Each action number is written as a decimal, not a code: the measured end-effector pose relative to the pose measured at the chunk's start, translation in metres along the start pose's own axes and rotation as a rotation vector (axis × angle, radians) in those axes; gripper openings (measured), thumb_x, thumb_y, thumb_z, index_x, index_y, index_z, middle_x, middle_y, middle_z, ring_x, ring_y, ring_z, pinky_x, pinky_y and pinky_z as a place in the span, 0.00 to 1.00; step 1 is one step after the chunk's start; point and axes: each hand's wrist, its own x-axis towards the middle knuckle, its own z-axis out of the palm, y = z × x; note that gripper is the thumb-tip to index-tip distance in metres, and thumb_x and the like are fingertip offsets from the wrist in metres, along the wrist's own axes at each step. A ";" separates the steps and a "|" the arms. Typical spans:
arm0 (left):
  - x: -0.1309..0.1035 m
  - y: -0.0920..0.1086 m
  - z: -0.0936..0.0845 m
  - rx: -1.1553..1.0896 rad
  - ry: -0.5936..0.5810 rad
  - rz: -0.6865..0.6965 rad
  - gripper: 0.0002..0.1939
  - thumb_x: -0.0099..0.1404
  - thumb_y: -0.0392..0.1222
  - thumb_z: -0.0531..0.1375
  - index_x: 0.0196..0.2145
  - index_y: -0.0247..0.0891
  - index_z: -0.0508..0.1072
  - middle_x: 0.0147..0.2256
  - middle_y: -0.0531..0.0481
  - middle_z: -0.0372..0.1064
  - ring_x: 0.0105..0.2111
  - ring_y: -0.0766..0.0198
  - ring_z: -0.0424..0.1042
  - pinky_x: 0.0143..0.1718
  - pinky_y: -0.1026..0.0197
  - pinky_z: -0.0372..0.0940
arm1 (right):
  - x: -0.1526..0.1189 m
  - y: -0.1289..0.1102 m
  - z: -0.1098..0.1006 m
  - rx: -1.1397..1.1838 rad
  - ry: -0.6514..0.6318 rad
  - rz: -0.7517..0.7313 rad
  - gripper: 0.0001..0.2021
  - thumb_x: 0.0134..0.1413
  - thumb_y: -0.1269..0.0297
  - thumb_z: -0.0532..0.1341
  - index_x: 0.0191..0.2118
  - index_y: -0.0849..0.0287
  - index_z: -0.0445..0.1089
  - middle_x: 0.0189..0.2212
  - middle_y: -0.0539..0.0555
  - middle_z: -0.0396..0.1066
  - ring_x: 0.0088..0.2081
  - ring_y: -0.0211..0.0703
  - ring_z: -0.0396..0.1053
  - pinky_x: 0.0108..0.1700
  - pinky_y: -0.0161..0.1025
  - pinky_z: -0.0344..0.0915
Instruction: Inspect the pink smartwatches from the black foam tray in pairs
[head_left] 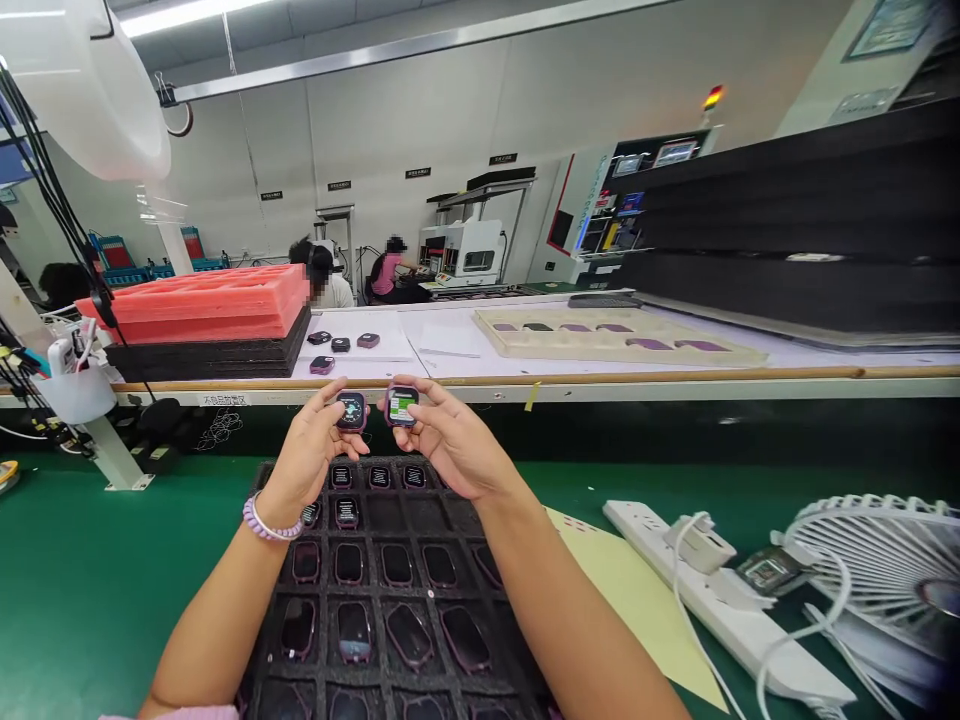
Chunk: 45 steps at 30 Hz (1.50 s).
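Note:
My left hand [311, 445] holds a small purple smartwatch body [351, 410] with a lit dark screen. Close beside it, my right hand [446, 435] holds a second purple watch body [401, 405] whose screen glows green and white. Both are raised above a black foam tray [390, 600] on the green mat. Several more watch bodies lie in the tray's pockets, and some pockets in the upper right part hold nothing. A beaded bracelet [264, 522] circles my left wrist.
A yellow sheet [637, 600], a white power strip [712, 600] with plugs and a white fan [885, 570] lie to the right. On the conveyor behind are loose watch bodies [341, 345], red foam stacks [202, 300] and a beige tray [607, 338]. Other people sit far back.

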 end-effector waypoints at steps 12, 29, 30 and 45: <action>0.001 -0.006 -0.002 0.083 -0.036 0.066 0.25 0.55 0.41 0.66 0.50 0.37 0.69 0.37 0.49 0.75 0.28 0.62 0.79 0.32 0.64 0.76 | 0.002 0.007 0.003 -0.018 0.017 -0.023 0.22 0.49 0.62 0.73 0.49 0.57 0.69 0.35 0.51 0.75 0.26 0.37 0.69 0.30 0.35 0.66; -0.002 -0.004 -0.001 0.136 -0.039 0.102 0.23 0.56 0.41 0.67 0.48 0.36 0.70 0.41 0.45 0.75 0.27 0.63 0.78 0.31 0.64 0.77 | -0.002 0.006 0.006 -0.055 0.011 -0.024 0.23 0.48 0.61 0.73 0.49 0.56 0.69 0.36 0.51 0.72 0.27 0.38 0.68 0.31 0.37 0.66; -0.002 -0.003 0.000 0.131 -0.042 0.100 0.23 0.56 0.41 0.67 0.48 0.36 0.70 0.41 0.45 0.75 0.27 0.63 0.78 0.31 0.64 0.77 | -0.002 0.006 0.006 -0.056 0.008 -0.026 0.23 0.48 0.61 0.73 0.49 0.56 0.69 0.36 0.51 0.72 0.27 0.38 0.68 0.31 0.36 0.66; -0.003 0.000 -0.001 0.073 -0.054 0.076 0.20 0.60 0.47 0.65 0.46 0.37 0.69 0.39 0.46 0.75 0.27 0.61 0.78 0.30 0.62 0.77 | -0.005 0.003 0.008 -0.150 -0.023 -0.067 0.25 0.43 0.68 0.71 0.50 0.56 0.68 0.32 0.48 0.68 0.27 0.37 0.66 0.30 0.35 0.64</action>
